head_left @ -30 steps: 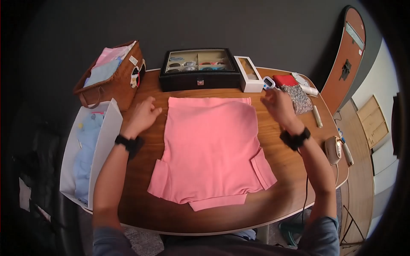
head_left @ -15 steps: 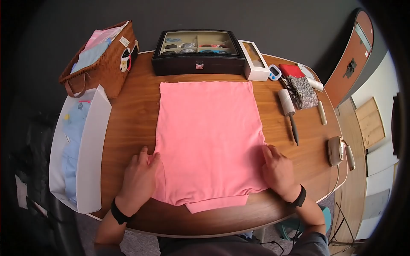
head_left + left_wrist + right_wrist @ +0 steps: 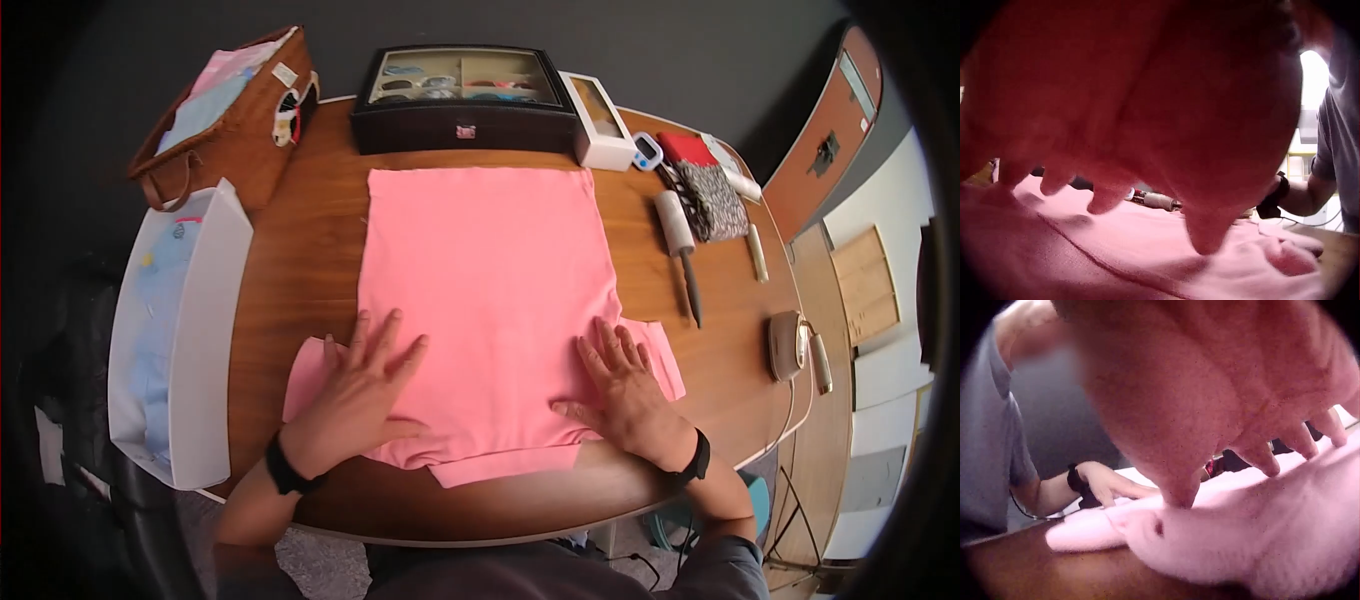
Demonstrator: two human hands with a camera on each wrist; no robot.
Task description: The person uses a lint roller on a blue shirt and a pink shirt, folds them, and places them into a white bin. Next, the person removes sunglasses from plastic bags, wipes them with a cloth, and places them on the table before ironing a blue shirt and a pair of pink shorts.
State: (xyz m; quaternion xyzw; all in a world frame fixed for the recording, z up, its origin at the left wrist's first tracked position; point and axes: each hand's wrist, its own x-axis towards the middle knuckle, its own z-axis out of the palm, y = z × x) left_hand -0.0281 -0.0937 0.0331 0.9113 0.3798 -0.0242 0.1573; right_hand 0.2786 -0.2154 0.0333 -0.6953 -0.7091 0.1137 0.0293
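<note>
A pink shirt [image 3: 490, 250] lies spread on the wooden table, its hem toward the back and its collar [image 3: 505, 465] by the near edge. Over its left side, my left hand [image 3: 350, 400] rests with fingers spread, partly covering the left sleeve [image 3: 308, 375]. My right hand [image 3: 630, 405] lies likewise on the shirt's right side, next to the right sleeve [image 3: 660, 355]. In the left wrist view, fingertips [image 3: 1100, 203] point down at the fabric. The right wrist view has the thumb [image 3: 1182, 490] touching the cloth, which is rumpled near the collar.
A white box [image 3: 205, 350] with light-blue cloth and a brown basket [image 3: 225, 150] flank the left. Behind the shirt stand a black glasses case [image 3: 465, 128] and a white box [image 3: 605, 150]. A lint roller [image 3: 675, 225], knitted item [image 3: 715, 200] and small cream-coloured appliance [image 3: 787, 345] lie right.
Both hands came down from beside the shirt's far end to its near sides, then moved inward onto it. The sleeves now stick out sideways. The lint roller came into view where the right hand was.
</note>
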